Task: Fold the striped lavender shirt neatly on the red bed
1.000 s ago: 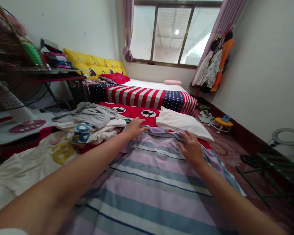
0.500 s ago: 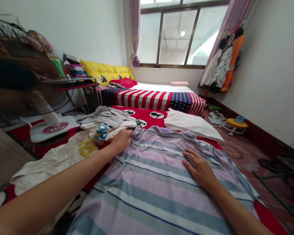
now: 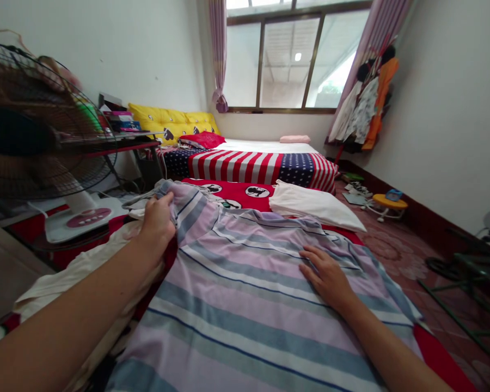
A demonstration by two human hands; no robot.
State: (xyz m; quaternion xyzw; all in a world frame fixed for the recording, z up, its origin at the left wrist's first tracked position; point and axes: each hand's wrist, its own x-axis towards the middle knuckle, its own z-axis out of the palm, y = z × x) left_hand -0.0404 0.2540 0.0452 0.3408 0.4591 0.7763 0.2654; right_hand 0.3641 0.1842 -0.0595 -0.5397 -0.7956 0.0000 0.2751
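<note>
A striped shirt (image 3: pixel 245 294) in lilac, blue-grey and white lies spread out in front of me on a red patterned cloth (image 3: pixel 245 191). My left hand (image 3: pixel 158 218) is closed on the end of its left sleeve, which it holds out to the left over other clothes. Flat on the right part of the shirt rests my right hand (image 3: pixel 326 275), fingers stretched out. Under my left arm lies a cream garment (image 3: pixel 77 267), partly hidden. Beyond the shirt on the right is a folded white garment (image 3: pixel 314 204).
An electric fan (image 3: pixel 81 201) stands at the left, close to my left arm. A bed with a striped and starred cover (image 3: pixel 237 166) is further back. On the right are a small yellow stool (image 3: pixel 390 201) and a dark green metal frame (image 3: pixel 465 310) on the floor.
My left hand has moved left, drawing the shirt's sleeve out over the grey and white clothes, which are now mostly covered. My right hand stays flat on the shirt.
</note>
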